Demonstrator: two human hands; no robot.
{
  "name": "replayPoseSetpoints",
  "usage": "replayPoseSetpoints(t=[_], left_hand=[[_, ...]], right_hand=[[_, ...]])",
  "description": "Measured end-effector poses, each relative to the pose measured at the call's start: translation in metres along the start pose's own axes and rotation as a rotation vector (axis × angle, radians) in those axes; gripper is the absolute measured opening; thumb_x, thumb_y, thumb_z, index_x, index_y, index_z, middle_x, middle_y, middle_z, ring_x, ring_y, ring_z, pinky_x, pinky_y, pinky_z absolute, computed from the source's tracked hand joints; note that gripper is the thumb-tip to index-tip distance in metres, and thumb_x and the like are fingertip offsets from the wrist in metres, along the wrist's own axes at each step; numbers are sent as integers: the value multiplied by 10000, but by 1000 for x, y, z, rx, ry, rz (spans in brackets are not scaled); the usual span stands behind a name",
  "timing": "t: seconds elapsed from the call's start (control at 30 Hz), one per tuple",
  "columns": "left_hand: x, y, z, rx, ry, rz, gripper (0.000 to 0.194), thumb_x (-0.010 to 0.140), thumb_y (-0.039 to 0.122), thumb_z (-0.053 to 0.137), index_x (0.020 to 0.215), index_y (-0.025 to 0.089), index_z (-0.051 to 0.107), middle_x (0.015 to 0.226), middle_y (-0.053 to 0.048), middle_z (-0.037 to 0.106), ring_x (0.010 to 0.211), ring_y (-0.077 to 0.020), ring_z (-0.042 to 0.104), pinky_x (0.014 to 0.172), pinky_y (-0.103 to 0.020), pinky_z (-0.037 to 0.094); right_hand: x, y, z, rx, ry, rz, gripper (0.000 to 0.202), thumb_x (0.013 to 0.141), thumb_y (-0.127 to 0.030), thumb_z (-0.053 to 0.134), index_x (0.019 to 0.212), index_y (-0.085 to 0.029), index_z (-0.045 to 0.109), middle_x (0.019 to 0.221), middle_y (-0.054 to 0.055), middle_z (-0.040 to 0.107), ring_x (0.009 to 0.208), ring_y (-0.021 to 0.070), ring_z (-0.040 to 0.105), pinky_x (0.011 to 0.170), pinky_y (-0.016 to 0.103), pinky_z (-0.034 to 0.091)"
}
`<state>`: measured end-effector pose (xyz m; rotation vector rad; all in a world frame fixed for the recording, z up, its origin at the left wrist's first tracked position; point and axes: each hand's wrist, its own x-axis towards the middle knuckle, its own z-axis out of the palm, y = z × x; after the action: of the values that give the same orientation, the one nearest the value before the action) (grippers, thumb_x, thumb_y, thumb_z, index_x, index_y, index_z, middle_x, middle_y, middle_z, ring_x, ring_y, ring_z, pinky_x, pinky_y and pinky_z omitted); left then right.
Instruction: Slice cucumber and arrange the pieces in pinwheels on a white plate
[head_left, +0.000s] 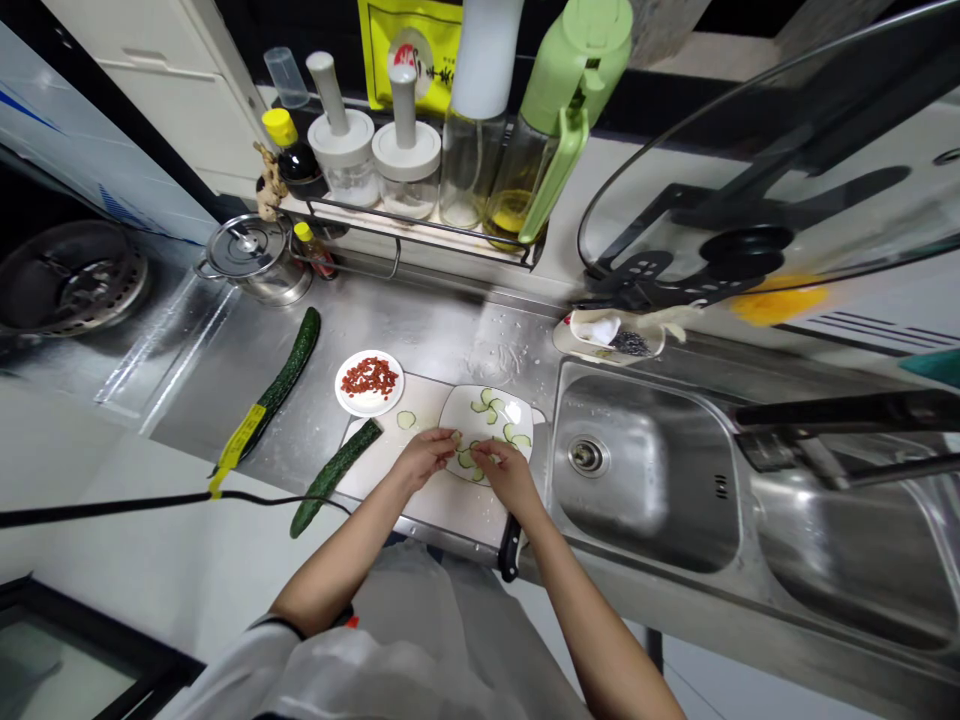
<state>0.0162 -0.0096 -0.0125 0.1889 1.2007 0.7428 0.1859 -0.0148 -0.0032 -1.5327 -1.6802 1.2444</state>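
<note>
White porcelain, 1 squarish plate (454, 408): we list it on the cutting board (457, 508), bearing thin cucumber slices (492, 411) in curved groups.

Hands, 2: the left hand (429, 458), at the plate's left edge, pinches a slice between thumb and fingers; the right hand (504, 466) reaches over the plate's front part, fingertips drawn together among the slices, and we cannot tell whether they grip one.

Loose slice (406, 420), 1: flat on the board, left of the plate.

Knife (510, 550), 1: black handle at the board's right front corner, beside the right wrist.

Cucumbers, 2: 1 shorter piece (337, 475) across the board's left edge; 1 longer, yellow-banded cucumber (294, 368) farther left on the steel counter (420, 310).

Round white dish (372, 406), 1: holding red pieces (367, 376), at the board's far left corner.

Sink (637, 470): right of the board.
</note>
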Motion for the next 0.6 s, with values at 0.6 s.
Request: replayPoseSetpoints(t=[0.6], left_hand=[[15, -3, -9, 992, 342, 621, 134, 776, 238, 549, 811, 192, 669, 705, -1, 624, 642, -122, 530, 623, -227, 377]], right_hand=[[48, 1, 16, -590, 23, 205, 113, 778, -289, 578, 721, -247, 666, 712, 53, 640, 947, 253, 480, 699, 330, 323]])
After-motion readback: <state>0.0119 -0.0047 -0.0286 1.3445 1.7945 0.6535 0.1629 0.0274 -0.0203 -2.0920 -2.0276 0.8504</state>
